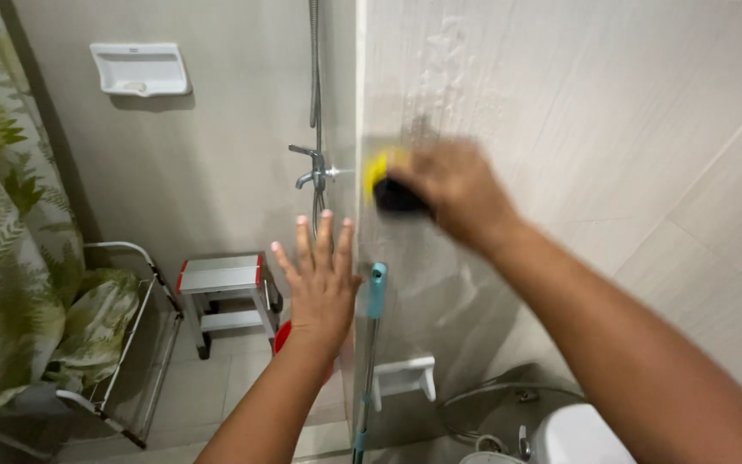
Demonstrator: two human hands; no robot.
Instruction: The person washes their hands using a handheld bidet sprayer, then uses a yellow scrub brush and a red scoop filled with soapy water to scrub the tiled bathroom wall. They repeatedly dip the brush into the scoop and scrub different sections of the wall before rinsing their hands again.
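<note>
Nearest the camera, two bare forearms reach up from the bottom edge toward a tiled bathroom wall [611, 112]. At the bottom right, below the right arm, the white lid of a toilet [581, 434] shows, with a coiled hose [474, 404] and a small white wall holder [405, 376] just beside it. A mop handle [373, 344] with a teal grip stands upright against the wall's outer corner, just right of the left hand [324, 288].

That left hand is held flat in the air with its fingers [304, 245] spread apart and straight, holding nothing; it sits in front of the corner, close to the teal grip but whether it touches it cannot be told. Behind its wrist a red rim [282, 337] peeks out.

Higher up, the right hand [457, 193] is blurred, its fingers clamped on a yellow and black scrub sponge [388, 185] pressed against the wall tile just right of the corner edge. Faint wet or soapy streaks mark the tile above it.

Farther back, a small step stool [225, 288] with red trim stands on the floor, a metal rack [130, 344] leans at the left beside a fern-patterned shower curtain [2, 215]. On the far wall are a chrome shower tap [313, 167] with its hose and, high left, a white soap dish [139, 69].
</note>
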